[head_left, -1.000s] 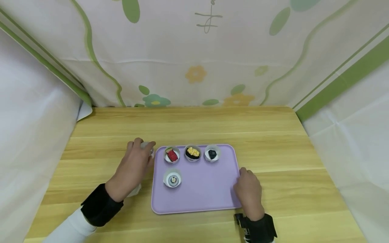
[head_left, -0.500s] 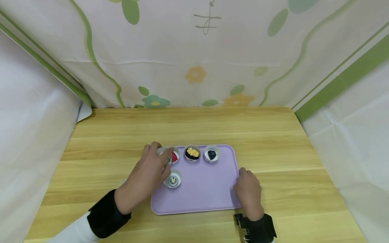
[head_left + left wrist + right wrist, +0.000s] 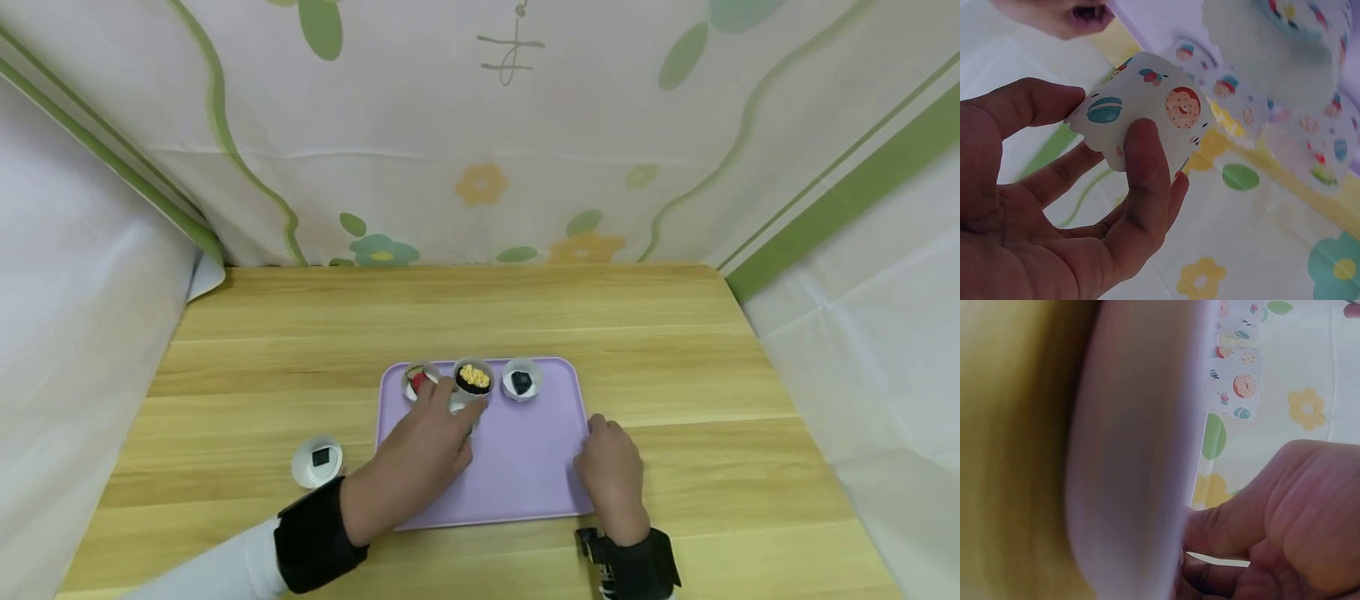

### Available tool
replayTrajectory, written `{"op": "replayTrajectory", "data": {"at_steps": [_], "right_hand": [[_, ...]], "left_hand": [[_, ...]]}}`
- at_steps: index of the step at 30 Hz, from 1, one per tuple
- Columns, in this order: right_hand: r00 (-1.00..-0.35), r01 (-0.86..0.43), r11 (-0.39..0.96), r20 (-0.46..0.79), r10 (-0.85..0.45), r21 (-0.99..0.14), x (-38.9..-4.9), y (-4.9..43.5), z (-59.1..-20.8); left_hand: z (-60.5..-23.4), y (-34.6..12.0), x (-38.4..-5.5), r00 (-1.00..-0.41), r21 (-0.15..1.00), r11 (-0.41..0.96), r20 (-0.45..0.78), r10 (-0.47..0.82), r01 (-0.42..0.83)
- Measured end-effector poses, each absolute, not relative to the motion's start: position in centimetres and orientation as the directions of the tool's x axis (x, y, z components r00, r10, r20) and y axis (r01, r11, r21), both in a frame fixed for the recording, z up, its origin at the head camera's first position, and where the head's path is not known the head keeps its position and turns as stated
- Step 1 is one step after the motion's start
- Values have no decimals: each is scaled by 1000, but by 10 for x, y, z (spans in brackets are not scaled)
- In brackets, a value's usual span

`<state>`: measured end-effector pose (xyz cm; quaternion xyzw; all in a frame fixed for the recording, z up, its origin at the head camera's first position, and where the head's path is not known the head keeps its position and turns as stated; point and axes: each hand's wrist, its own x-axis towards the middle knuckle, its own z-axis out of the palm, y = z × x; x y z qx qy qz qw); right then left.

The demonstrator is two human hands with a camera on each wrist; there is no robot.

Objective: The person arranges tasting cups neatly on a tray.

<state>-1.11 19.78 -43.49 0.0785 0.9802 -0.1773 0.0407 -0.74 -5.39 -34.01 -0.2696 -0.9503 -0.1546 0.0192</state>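
My left hand (image 3: pixel 420 454) reaches over the purple tray (image 3: pixel 525 467) and holds a printed paper baking cup (image 3: pixel 1154 103) between thumb and fingers. In the left wrist view the cup is tilted, and its contents are hidden. My right hand (image 3: pixel 615 479) grips the tray's right edge. Along the tray's far side stand three paper cups: a cup with a red-topped piece (image 3: pixel 415 383), a cup with yellow bits on black (image 3: pixel 474 377) and a cup with a dark piece (image 3: pixel 521 380). Another cup (image 3: pixel 1272 50), with a bluish piece, is hidden behind the left hand in the head view.
A white paper cup with a black square piece (image 3: pixel 317 461) stands on the wooden table (image 3: pixel 660 333), left of the tray and close to my left wristband (image 3: pixel 318 533). A flowered cloth (image 3: pixel 420 167) hangs behind the table.
My left hand has carried the paper cup rightward from beside the tray to over it, uncovering the cup on the table. The right hand has stayed at the tray's edge.
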Motion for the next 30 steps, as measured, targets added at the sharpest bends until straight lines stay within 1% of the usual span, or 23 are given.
{"op": "replayTrajectory", "data": {"at_steps": [5, 12, 30], "right_hand": [[-986, 160, 927, -96, 135, -339, -10, 197, -434], [-987, 158, 928, -94, 134, -337, -10, 195, -433], [-988, 150, 929, -76, 132, -340, -10, 195, -434]], "left_hand": [[-352, -44, 0, -827, 290, 780, 82, 556, 554], [-365, -37, -1, -814, 224, 784, 89, 575, 578], [-383, -39, -5, -781, 90, 777, 105, 615, 623]]}}
